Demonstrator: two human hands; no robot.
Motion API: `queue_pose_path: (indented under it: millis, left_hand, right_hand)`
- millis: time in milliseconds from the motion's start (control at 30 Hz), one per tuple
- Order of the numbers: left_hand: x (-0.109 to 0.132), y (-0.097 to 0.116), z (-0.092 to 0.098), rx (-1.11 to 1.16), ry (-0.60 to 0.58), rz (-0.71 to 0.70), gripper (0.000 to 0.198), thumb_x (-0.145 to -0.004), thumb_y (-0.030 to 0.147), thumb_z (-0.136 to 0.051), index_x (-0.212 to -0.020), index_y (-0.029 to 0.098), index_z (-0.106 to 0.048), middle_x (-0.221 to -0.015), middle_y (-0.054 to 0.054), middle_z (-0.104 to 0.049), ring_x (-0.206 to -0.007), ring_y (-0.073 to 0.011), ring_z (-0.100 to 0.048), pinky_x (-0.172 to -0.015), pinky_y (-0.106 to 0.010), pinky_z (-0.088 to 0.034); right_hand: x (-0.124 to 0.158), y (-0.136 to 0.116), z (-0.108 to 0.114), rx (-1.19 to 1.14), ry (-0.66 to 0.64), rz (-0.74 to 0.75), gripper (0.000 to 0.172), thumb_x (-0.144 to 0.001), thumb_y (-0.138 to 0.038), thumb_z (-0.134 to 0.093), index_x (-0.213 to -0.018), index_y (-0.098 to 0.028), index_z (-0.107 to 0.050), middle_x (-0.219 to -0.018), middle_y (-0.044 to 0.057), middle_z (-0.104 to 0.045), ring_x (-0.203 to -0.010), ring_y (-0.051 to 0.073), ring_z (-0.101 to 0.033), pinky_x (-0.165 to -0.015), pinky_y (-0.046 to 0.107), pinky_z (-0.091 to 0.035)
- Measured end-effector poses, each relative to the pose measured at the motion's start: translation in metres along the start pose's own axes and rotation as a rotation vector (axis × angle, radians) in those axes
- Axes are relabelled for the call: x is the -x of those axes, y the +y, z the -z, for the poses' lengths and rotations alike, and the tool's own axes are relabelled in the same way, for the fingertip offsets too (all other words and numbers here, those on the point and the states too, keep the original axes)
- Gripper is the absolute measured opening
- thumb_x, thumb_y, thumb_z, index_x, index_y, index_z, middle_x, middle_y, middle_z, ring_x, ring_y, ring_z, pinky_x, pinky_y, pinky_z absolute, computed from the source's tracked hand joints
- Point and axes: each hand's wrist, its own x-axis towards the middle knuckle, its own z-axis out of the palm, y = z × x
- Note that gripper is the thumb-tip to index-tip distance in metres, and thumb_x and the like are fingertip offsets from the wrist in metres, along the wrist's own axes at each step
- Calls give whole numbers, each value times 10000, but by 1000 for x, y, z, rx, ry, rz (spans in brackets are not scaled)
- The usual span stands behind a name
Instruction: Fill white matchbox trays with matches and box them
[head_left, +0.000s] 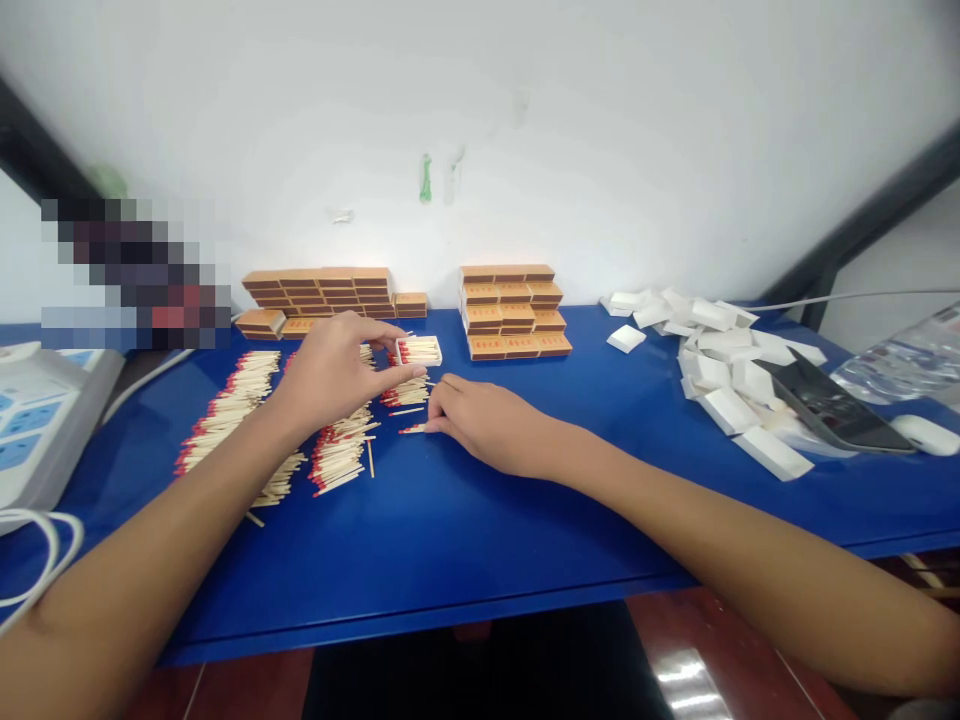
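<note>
My left hand (334,372) holds a small white matchbox tray (418,351) by its near edge, thumb and fingers pinched on it; the tray contains red-tipped matches. My right hand (480,417) rests on the blue table (450,530), fingers pinched on a few loose matches (411,428) just below the tray. Rows of loose red-tipped matches (240,400) lie spread to the left under my left forearm, and another bunch of matches (341,455) lies nearer the middle.
Stacks of orange matchboxes (322,292) and a second matchbox stack (514,310) stand against the white wall. A heap of empty white trays (720,370) lies at right, beside a phone (836,405) and a mouse (926,433). A power strip (37,420) and cables sit at left.
</note>
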Motion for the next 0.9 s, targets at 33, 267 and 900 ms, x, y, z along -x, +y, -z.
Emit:
queue_pose_path:
  millis: [33,267,900]
  left_hand:
    - [0,0,0,-4,-1,6,446,-874,653,-748,-1002,236,-842,-928,-58,-812,-905,-258,-738,-812,-372,-517]
    - [2,1,-2,-12,-40,17,529,-889,685,-715,-1096,213,-833,-979,-74,-822,-946,-270,-735,-859,-383,-533]
    - [1,1,-1,23,-46,16,468,-870,659,-755,-1053,235,-828,-976,-71,-821,-945,-279,-727,-855,-400,-527]
  right_hand:
    - [1,2,2,-11,7,-1,176,-1124,-270,-530,-1055,-147,-635,-1142,113,-677,-884,199,-620,-763,331,-424]
    - [2,8,4,-162,72,8,145,-1117,-268,-547,-1032,-167,-608,-1119,80,-660,-919,190,-603,-812,326,-431]
    - [-2,-5,-5,-117,17,-31,128,-1096,-267,-593,-1015,-175,-629,-1139,92,-695,-946,209,-639,-778,324,-414]
